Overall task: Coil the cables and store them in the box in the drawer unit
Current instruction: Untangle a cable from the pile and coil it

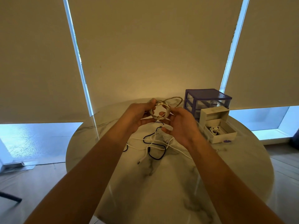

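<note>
I am looking down at a round table with a pale marble top, grey veins running across it. Behind it, three beige roller blinds are hanging most of the way down, covering tall windows. Narrow strips of bluish daylight are showing between the blinds, and wider bands of it are glowing beneath their lower edges on both sides. A warm yellowish light is falling on the middle blind just above the table's far edge. The floor is showing wood-look planks in a greyish brown. At the lower left, a dark slanted leg of some furniture is poking into view.
</note>
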